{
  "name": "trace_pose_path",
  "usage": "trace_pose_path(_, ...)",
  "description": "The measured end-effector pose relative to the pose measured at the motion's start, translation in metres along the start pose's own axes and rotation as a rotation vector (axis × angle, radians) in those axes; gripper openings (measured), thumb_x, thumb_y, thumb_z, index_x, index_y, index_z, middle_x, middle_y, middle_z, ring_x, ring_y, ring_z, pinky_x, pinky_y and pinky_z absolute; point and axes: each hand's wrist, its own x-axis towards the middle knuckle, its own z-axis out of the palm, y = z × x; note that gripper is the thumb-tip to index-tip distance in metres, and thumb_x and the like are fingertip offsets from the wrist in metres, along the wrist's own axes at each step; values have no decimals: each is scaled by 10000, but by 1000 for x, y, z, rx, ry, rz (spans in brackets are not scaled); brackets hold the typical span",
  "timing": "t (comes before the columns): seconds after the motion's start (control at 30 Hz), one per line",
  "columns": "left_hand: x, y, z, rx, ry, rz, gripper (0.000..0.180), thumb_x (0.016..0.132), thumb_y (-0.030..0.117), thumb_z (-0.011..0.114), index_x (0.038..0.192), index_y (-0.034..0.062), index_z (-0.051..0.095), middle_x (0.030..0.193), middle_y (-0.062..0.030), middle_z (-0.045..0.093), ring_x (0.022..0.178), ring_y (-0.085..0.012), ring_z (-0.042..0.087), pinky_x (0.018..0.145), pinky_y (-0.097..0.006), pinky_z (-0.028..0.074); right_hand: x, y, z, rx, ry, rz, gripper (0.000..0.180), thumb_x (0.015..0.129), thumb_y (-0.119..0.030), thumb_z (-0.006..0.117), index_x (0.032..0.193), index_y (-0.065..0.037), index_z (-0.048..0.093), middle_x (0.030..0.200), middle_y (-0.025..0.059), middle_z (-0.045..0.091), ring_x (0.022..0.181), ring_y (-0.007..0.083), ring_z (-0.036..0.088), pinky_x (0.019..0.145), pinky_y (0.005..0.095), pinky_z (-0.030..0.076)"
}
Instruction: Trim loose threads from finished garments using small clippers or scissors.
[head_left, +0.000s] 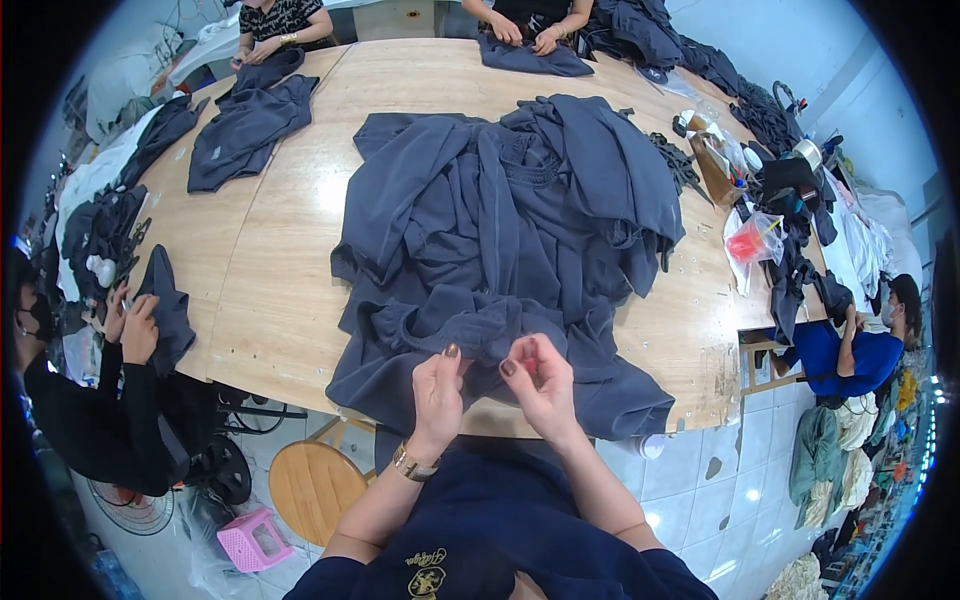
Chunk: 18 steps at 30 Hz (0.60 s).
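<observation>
**Trimming the hem edge on a big pile, hands close together**

Both hands sit low centre of the frame, right at the near table edge. Left hand is pinching a fold of the dark grey garment between thumb and fingertips, so clenched on cloth. Right hand is curled shut too, and there's something small and red tucked in its fingers, probably a thread snip, though it's too small to say for sure. The two hands are almost touching, with a short bit of fabric stretched between them.

The garment itself is a heap filling the middle of the frame, with the worked edge pulled down to the lower centre.

My take on doing this bit well:

- keep the cloth taut between the hands so the edge stands up and you can see it
- work only the short span between the thumbs, then shuffle along
- let the heap's weight stay on the table, not hanging off the edge, or it drags the seam out of your pinch
- keep the red tool's tip pointed away from the left thumb, they're very near each other

Around it: more dark pieces upper left, other people working at the far top edge and at mid left, a red-filled bag and clutter at the right, a wooden stool and pink stool lower left
</observation>
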Motion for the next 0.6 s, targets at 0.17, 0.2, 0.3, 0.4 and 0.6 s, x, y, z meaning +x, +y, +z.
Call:
trace_pose_path(0.17,2,14,16,-81,34,46,320,971,200,365,832,-38,528,793,-34,494,725,-91,420,665,-262,305,-4,14,-11,-618,-56,-209,161,811,-120,636,819,-16,514,597,96,518,467,211,528,452,298,413)
trace_pose_path(0.2,2,18,20,-128,94,96,401,966,243,401,638,31,495,552,78,385,495,0,261,437,-220,174,-5,16,-12,-686,-73,-245,181,801,-143,650,818,-20,519,609,95,531,482,231,539,455,309,419)
trace_pose_path(0.3,2,7,10,-136,32,86,387,968,239,398,679,16,530,582,75,419,509,2,275,445,-214,185,-4,14,-11,-796,-92,-293,210,784,-180,666,814,-27,527,629,92,550,505,253,555,458,322,427)
trace_pose_path(0.4,0,1,0,-112,-34,10,347,974,156,338,997,-102,568,1006,-139,611,922,-176,588,867,-299,447,-3,11,-9,-867,-93,-303,219,775,-200,669,808,-35,529,640,85,555,522,250,564,458,323,429)
trace_pose_path(0.6,-2,12,5,-121,-65,45,342,974,153,343,997,-106,564,999,-135,608,923,-160,578,863,-279,444,2,7,-9,-955,-92,-349,225,768,-221,673,798,-52,527,651,68,563,527,232,569,455,313,425)
